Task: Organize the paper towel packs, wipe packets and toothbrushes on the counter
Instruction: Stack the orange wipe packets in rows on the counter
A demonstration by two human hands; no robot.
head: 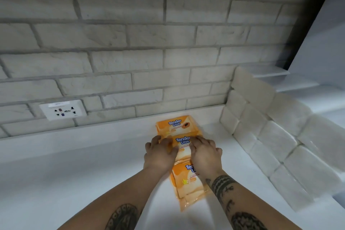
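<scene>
Pressed, not clasped: middle wipe packet (183, 143) held down under flat fingers of left hand (160, 152) and right hand (204, 153). Packet placed mid-row on counter (74, 164), touching far packet (175, 124) near wall and near packet (186, 183). Risk judged: glossy wrappers may be slid askew if uneven push is given; row may be skewed toward paper towel packs (270, 136)

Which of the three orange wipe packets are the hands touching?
The middle wipe packet: the left hand and right hand both rest on it. The far wipe packet sits by the wall, the near wipe packet closest to the person.
</scene>
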